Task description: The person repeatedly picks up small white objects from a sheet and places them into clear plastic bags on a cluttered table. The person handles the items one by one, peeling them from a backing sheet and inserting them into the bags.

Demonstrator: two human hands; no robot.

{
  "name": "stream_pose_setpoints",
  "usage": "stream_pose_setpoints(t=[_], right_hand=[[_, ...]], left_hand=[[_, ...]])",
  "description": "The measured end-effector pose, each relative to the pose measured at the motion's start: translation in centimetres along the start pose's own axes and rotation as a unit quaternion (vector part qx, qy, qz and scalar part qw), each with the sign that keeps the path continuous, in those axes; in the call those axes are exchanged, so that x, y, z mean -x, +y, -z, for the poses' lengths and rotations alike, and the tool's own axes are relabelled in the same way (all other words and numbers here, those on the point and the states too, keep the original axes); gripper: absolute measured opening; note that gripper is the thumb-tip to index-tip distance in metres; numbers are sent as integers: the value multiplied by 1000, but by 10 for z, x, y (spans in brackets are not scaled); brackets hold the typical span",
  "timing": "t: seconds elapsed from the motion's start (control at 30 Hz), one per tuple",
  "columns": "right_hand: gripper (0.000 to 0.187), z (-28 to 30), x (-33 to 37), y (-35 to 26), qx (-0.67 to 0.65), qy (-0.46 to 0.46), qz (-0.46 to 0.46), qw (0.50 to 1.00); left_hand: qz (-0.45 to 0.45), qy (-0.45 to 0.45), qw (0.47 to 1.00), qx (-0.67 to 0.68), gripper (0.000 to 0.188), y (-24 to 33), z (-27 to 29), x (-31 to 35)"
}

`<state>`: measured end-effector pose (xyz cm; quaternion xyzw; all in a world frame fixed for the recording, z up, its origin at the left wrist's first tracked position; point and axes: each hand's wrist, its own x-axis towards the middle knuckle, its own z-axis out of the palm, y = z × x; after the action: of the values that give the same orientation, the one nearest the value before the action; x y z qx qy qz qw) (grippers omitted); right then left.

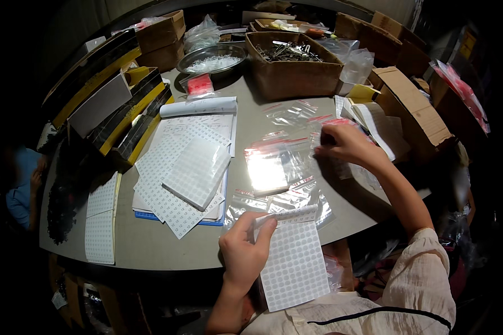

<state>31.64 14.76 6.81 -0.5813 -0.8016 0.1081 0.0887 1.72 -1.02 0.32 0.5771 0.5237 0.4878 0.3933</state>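
My left hand (245, 251) grips a sheet of small round stickers (294, 262) between thumb and fingers at the table's near edge. Most of the sheet shows grey dots; its top is bent over, with a strip of printed stickers. Over the right side of the table, my right hand (343, 144) has its fingers pinched together; whatever is in them is too small to tell. Beneath and around it lie clear zip bags with red seals (288, 113). A shiny, filled clear bag (266, 170) lies between the hands, with more flat zip bags (251, 204) nearer to me.
Sticker sheets (179, 170) lie on a notepad (198, 106) left of centre. Behind stand a metal bowl of white bits (237, 54) and a box of dark metal pieces (296, 75). Black-and-yellow boxes (134, 106) line the left; cardboard boxes (413, 106) line the right. A person in blue (22, 187) is at far left.
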Motion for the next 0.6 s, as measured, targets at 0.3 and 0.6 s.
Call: stream_pose_setpoints(t=[0.3,0.6], right_hand=[[18,-42,-6,-31,40,93,187,977],[21,-14,-28,-29,42,46,171,983]], left_hand=[[7,-3,1000,28,15,0,2,-1],[3,-4,1000,5,15,9,3,-3]])
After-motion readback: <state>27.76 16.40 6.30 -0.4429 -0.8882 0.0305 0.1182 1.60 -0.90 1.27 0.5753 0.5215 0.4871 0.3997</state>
